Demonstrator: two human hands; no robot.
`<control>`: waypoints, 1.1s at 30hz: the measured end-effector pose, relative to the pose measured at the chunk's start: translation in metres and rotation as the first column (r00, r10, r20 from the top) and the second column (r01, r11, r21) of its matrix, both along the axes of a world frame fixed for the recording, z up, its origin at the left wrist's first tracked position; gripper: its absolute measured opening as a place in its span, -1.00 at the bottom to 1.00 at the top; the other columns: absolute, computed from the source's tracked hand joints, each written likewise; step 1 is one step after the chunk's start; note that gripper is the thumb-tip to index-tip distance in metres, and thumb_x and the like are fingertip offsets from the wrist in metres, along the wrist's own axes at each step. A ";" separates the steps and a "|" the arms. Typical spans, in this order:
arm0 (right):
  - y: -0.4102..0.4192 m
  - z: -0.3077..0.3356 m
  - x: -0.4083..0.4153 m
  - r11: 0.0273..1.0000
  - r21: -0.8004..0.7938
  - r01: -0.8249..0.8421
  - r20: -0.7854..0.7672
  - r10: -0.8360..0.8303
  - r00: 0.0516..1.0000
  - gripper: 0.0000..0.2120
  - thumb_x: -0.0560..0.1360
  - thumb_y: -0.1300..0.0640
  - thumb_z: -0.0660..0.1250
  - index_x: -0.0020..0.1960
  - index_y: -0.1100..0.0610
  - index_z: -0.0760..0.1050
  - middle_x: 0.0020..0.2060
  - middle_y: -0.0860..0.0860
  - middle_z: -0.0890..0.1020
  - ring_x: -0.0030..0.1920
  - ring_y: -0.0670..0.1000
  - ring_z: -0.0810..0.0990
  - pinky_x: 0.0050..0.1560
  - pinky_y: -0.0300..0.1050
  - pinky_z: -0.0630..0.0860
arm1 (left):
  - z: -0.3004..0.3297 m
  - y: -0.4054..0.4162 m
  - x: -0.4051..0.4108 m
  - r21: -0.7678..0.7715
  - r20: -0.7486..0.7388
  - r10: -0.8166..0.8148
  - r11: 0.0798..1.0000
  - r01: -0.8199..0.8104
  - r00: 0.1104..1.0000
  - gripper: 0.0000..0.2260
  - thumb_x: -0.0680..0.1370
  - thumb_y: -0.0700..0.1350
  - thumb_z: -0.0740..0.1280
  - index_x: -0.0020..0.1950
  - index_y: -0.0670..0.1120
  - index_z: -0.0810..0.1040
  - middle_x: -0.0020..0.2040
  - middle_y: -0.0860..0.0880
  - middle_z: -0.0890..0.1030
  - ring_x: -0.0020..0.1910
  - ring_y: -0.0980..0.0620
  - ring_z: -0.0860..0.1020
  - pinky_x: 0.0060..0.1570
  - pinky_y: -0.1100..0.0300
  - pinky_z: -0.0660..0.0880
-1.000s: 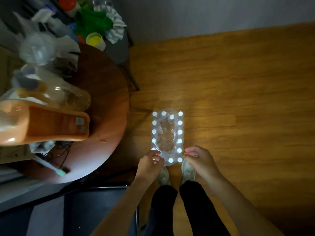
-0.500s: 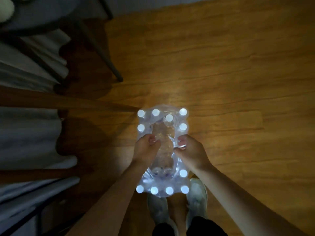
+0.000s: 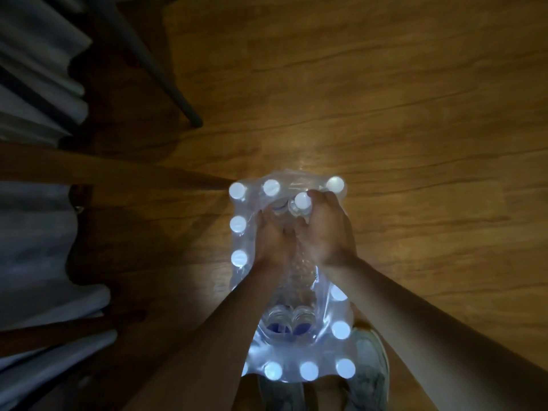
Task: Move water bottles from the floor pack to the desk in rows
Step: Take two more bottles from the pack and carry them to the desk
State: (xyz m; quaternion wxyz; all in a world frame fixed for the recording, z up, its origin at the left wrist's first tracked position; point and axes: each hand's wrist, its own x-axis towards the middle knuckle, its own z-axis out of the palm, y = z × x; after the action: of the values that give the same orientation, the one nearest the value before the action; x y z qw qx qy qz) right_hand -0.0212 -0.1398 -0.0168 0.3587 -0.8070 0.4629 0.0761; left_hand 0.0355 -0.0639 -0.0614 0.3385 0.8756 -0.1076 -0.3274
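The shrink-wrapped pack of water bottles stands on the wooden floor, its wrap torn open down the middle. White caps ring the opening. Both my hands reach into the far end of the opening, side by side. My right hand grips a bottle with a white cap around its neck. The fingers of my left hand curl round the neighbouring bottle, just below its top. Two more bottle tops show inside the near end.
A dark metal leg slants down to the floor at upper left. A wooden rail and grey fabric fill the left side. My shoes stand just behind the pack. Bare wooden floor lies right and beyond.
The view has dropped closer to the pack. My hands have left the wrap edges at mid-pack and moved forward into the far end, taking hold of two bottles.
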 end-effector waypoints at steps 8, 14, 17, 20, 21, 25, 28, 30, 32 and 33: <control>-0.001 -0.019 0.001 0.985 -0.163 -0.053 -0.032 0.048 0.998 -0.73 0.52 0.11 0.29 0.21 0.09 0.45 0.13 0.02 0.51 0.05 0.15 0.59 -0.18 -0.08 0.38 | -0.016 -0.003 -0.012 -0.029 0.165 0.131 0.991 -0.128 0.978 -0.67 0.50 -0.17 0.23 0.25 -0.22 0.46 0.16 -0.18 0.48 0.14 -0.17 0.48 0.16 -0.06 0.46; -0.001 -0.030 0.002 0.941 -0.296 -0.161 -0.125 0.129 0.984 -0.82 0.50 0.13 0.31 0.10 0.09 0.49 0.06 0.01 0.52 -0.10 0.12 0.64 -0.30 -0.12 0.29 | -0.014 -0.020 0.004 -0.087 0.032 0.328 0.942 -0.324 0.944 -0.77 0.56 -0.05 0.36 -0.19 -0.18 0.56 -0.30 -0.04 0.60 -0.33 0.09 0.55 -0.31 0.20 0.45; 0.001 -0.031 0.001 0.932 -0.309 -0.191 -0.137 0.155 0.978 -0.79 0.50 0.04 0.32 0.08 0.11 0.50 0.07 0.02 0.52 -0.10 0.11 0.64 -0.31 -0.12 0.27 | -0.017 -0.023 0.005 -0.096 0.045 0.406 0.911 -0.400 0.913 -0.66 0.46 -0.05 0.47 -0.45 -0.08 0.45 -0.43 -0.14 0.59 -0.42 -0.10 0.57 -0.35 0.06 0.50; 0.004 -0.032 -0.003 0.897 -0.351 -0.269 -0.168 0.223 0.960 -0.77 0.46 0.02 0.37 0.06 0.11 0.52 0.05 0.03 0.54 -0.15 0.11 0.66 -0.35 -0.14 0.27 | -0.018 -0.021 0.005 -0.046 0.096 0.444 0.896 -0.441 0.891 -0.69 0.45 -0.05 0.48 -0.40 -0.10 0.46 -0.44 -0.03 0.55 -0.48 0.06 0.45 -0.36 0.19 0.36; 0.005 -0.032 -0.003 0.882 -0.362 -0.301 -0.198 0.243 0.950 -0.80 0.43 0.04 0.40 0.00 0.11 0.54 0.00 0.03 0.56 -0.21 0.10 0.66 -0.39 -0.16 0.25 | -0.016 -0.020 0.004 -0.023 0.138 0.437 0.899 -0.438 0.889 -0.73 0.45 -0.03 0.48 -0.34 -0.10 0.49 -0.40 -0.02 0.57 -0.44 0.09 0.44 -0.32 0.24 0.33; 0.005 -0.035 -0.003 0.839 -0.404 -0.364 -0.287 0.262 0.921 -0.81 0.26 0.08 0.56 -0.22 0.06 0.57 -0.17 0.00 0.60 -0.41 0.03 0.62 -0.48 -0.23 0.20 | -0.010 -0.015 0.000 0.029 0.285 0.338 0.932 -0.361 0.897 -0.82 0.48 -0.05 0.44 -0.19 -0.17 0.62 -0.21 -0.14 0.69 -0.24 -0.07 0.58 -0.27 0.28 0.24; 0.005 -0.035 -0.007 0.828 -0.399 -0.393 -0.266 0.306 0.914 -0.82 0.28 0.12 0.54 -0.15 0.06 0.60 -0.14 0.01 0.59 -0.33 0.04 0.64 -0.47 -0.22 0.31 | -0.007 -0.002 -0.002 0.096 0.353 0.191 0.966 -0.238 0.916 -0.87 0.48 -0.11 0.40 -0.11 -0.17 0.64 -0.17 -0.13 0.69 -0.16 -0.11 0.63 -0.26 0.28 0.27; 0.004 -0.033 -0.008 0.836 -0.386 -0.389 -0.223 0.325 0.919 -0.84 0.32 0.17 0.50 -0.13 0.10 0.59 -0.16 0.04 0.60 -0.31 0.08 0.64 -0.47 -0.19 0.38 | -0.004 0.010 -0.005 0.110 0.376 0.099 0.982 -0.151 0.921 -0.89 0.46 -0.12 0.41 -0.08 -0.15 0.63 -0.15 -0.11 0.69 -0.15 -0.08 0.63 -0.23 0.27 0.32; 0.002 -0.031 -0.011 0.837 -0.371 -0.402 -0.186 0.357 0.915 -0.84 0.33 0.26 0.45 -0.11 0.15 0.57 -0.18 0.09 0.59 -0.31 0.14 0.63 -0.46 -0.16 0.37 | -0.002 0.021 -0.008 0.135 0.409 0.015 0.988 -0.077 0.912 -0.86 0.46 -0.13 0.42 -0.03 -0.16 0.62 -0.10 -0.12 0.68 -0.11 -0.09 0.63 -0.19 0.27 0.34; 0.001 -0.031 -0.012 0.831 -0.366 -0.420 -0.177 0.381 0.908 -0.83 0.34 0.29 0.43 -0.09 0.16 0.56 -0.16 0.10 0.58 -0.28 0.16 0.63 -0.44 -0.14 0.35 | -0.001 0.024 -0.009 0.152 0.416 -0.025 0.987 -0.042 0.909 -0.84 0.45 -0.15 0.41 -0.01 -0.17 0.61 -0.06 -0.14 0.67 -0.07 -0.11 0.62 -0.16 0.25 0.37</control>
State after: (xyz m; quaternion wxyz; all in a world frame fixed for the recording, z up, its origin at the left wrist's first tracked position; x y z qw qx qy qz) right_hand -0.0332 -0.1386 -0.0480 0.1414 -0.9368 0.3060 0.0933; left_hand 0.0265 -0.0401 -0.0624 0.2388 0.9497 -0.1473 -0.1393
